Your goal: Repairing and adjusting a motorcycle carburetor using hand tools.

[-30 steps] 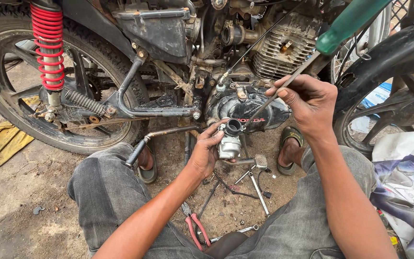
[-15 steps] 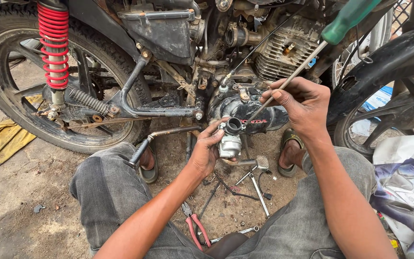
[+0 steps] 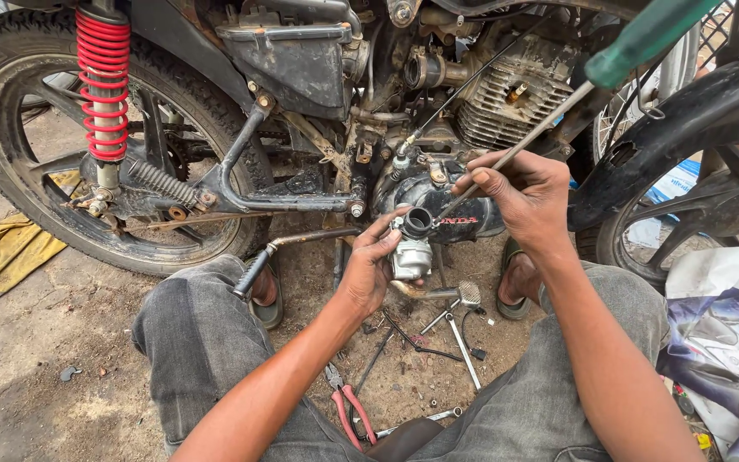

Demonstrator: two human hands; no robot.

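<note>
- Head view: left hand (image 3: 369, 274) at centre, fingers wrapped around a small silver carburettor (image 3: 412, 250), held upright just below the motorcycle engine (image 3: 506, 94).
- Carburettor's round black opening (image 3: 417, 222) faces up, at 12 o'clock of the left hand.
- Right hand (image 3: 519, 195) at 2 o'clock of the carburettor, fingers pinched narrow on the metal shaft of a screwdriver (image 3: 549, 115); green handle (image 3: 647, 34) sticks up to top right.
- Screwdriver tip sits at the rim of the opening; contact too small to tell.
- Rear wheel (image 3: 10, 154) and red shock spring (image 3: 103, 85) at 10 o'clock.
- Dirt ground (image 3: 36, 359) at 6 o'clock of the carburettor carries red-handled pliers (image 3: 348, 411) and loose metal tools (image 3: 459, 329).
- Yellow rag (image 3: 2, 252) at far left.
- Sandalled feet flank the tools; grey trousers (image 3: 207, 342) at bottom.
</note>
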